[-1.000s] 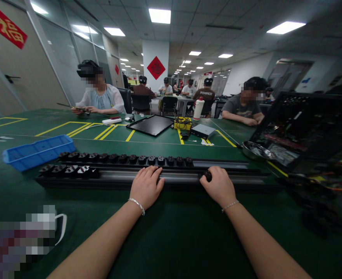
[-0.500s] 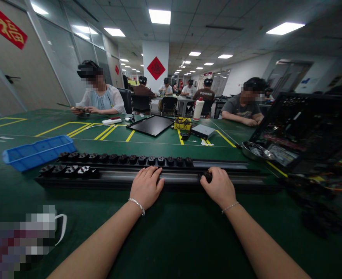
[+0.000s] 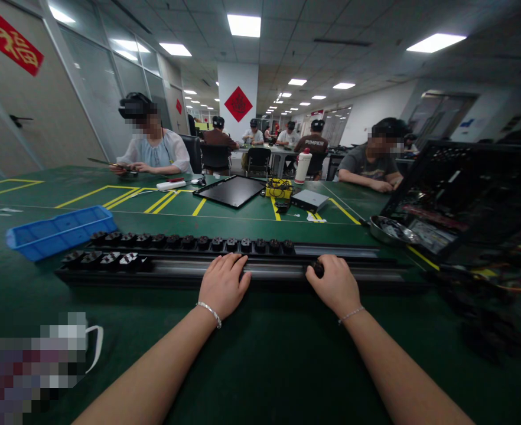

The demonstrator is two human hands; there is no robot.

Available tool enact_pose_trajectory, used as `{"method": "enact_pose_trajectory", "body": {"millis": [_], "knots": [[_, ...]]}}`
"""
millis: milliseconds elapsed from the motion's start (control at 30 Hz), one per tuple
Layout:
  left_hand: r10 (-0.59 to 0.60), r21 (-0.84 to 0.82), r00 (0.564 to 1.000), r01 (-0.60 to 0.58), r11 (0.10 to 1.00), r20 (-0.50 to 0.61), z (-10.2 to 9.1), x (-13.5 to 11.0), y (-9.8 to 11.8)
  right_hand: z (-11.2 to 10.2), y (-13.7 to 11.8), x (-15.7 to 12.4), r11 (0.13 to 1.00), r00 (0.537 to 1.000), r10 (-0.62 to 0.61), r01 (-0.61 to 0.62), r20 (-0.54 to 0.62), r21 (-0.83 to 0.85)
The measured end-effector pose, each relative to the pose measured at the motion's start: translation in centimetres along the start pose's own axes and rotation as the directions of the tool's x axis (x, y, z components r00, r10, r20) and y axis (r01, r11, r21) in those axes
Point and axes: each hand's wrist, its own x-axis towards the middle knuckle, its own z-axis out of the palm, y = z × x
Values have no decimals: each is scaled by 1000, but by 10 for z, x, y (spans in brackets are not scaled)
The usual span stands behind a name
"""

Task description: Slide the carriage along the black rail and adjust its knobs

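Observation:
Two long black power track rails [image 3: 282, 273] lie parallel across the green table. My left hand [image 3: 224, 287] rests on the nearer rail near its middle, fingers stretched flat and thumb apart. My right hand [image 3: 336, 286] is closed around a small dark socket module [image 3: 317, 269] on the same rail; the fingers cover most of it. Several black socket modules [image 3: 202, 242] stand in a row along the farther rail. A few more modules [image 3: 110, 260] are at the left end of the nearer rail, some with pale faces.
A blue bin [image 3: 61, 231] stands behind the rails at left. On the right are a metal bowl [image 3: 391, 230] and an opened computer case [image 3: 473, 195] with loose cables. A black panel [image 3: 230, 191] and a white bottle [image 3: 302, 166] lie farther off. Two people sit across the table.

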Motion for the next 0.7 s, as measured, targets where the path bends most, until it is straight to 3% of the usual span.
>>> {"method": "enact_pose_trajectory", "body": {"millis": [700], "knots": [[10,-7,1000,-10,1000,0,1,-1,-2,-4,-3,2,998,998,55,-54,25,-29]]}}
